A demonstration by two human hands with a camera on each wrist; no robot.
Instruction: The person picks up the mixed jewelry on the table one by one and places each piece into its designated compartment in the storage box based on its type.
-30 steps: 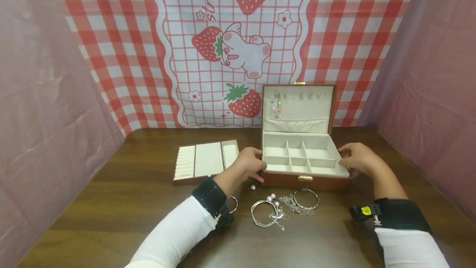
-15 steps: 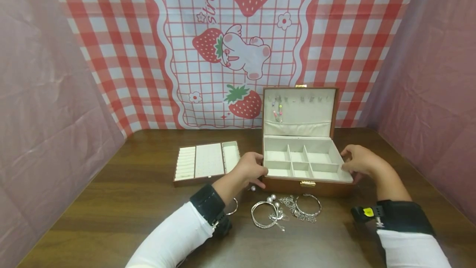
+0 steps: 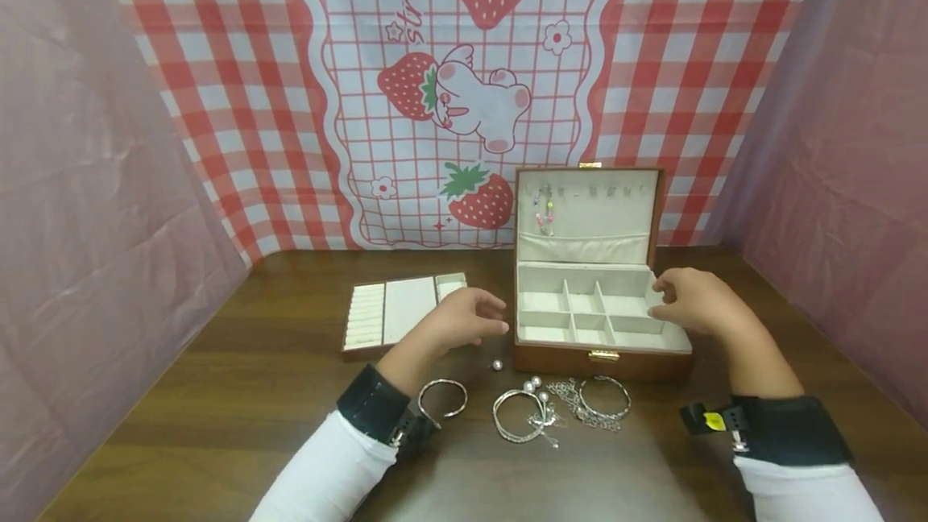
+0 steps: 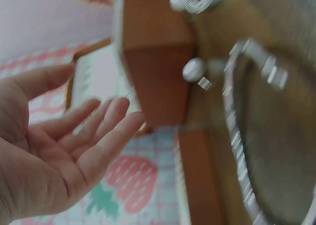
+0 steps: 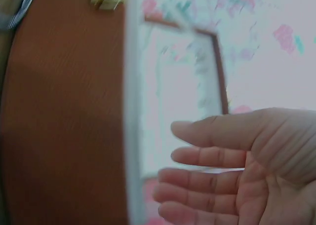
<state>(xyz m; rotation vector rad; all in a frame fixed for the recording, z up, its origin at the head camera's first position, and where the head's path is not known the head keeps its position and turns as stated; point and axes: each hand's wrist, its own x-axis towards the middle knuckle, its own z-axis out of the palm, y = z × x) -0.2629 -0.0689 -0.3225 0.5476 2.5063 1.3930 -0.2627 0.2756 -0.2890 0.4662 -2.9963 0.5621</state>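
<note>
A brown jewelry box (image 3: 551, 359) stands with its lid raised, showing cream compartments; a beaded bracelet (image 3: 548, 216) in pastel colors hangs inside the lid. My left hand (image 3: 458, 319) hovers to the left of the box, over the right end of a flat divided tray (image 3: 408, 308), holding nothing. In the left wrist view its fingers (image 4: 103, 151) are spread and relaxed. My right hand (image 3: 699, 296) is raised by the box's right side. The right wrist view shows its fingers (image 5: 197, 198) extended with nothing between them.
In front of the box lie a bangle (image 3: 444, 399), a thin bracelet (image 3: 516, 417) with pearl pieces beside it, and another bangle (image 3: 605, 399) next to a silver chain (image 3: 580, 409). A single pearl earring (image 3: 496, 365) lies near the box's front left corner.
Both hands have let go of the box's sides. The left hand has drawn away to the left, and the right has lifted slightly. The box shifted slightly toward the person earlier.
</note>
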